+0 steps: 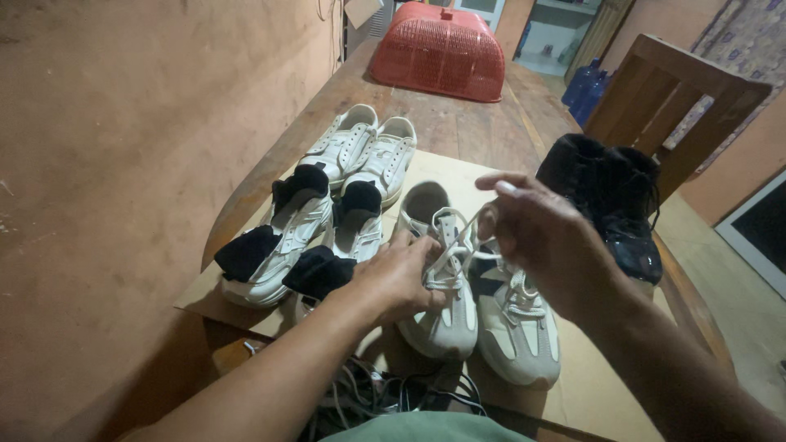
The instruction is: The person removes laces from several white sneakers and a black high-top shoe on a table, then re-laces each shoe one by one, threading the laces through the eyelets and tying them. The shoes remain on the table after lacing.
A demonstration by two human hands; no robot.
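**Lace pulled taut over a pinned shoe**

Pins the cream sneaker [446, 323] to the cardboard sheet [589, 385] with the left hand [399, 278], fingers curled together over the lacing and clamped on the shoe's upper. Most likely done to stop the shoe lifting or sliding under the pull from above. Draws the white lace [455, 245] up and to the right with the right hand [544, 237], thumb and forefinger pinched shut on the lace, other fingers loosely bent. Holds that hand well above the shoe, apparently to keep the lace tight and clear of the eyelets.

Keeps the sneaker at the near middle of the sheet, toe toward the wearer, touching its mate [520, 344] on the right, so within easy reach of both hands.

Lines up the other pairs around it, each side by side, probably to keep mates together:
- a white-and-black pair [278, 245] just to the left, dark cloth stuffed in the openings;
- a white pair [364, 151] farther back on the wooden table [458, 123];
- black shoes [614, 196] at the right edge.

Leaves a red basket [438, 51] upside down at the far end, well apart. Shows a tangle of cables [368, 393] at the near edge, below the sheet.
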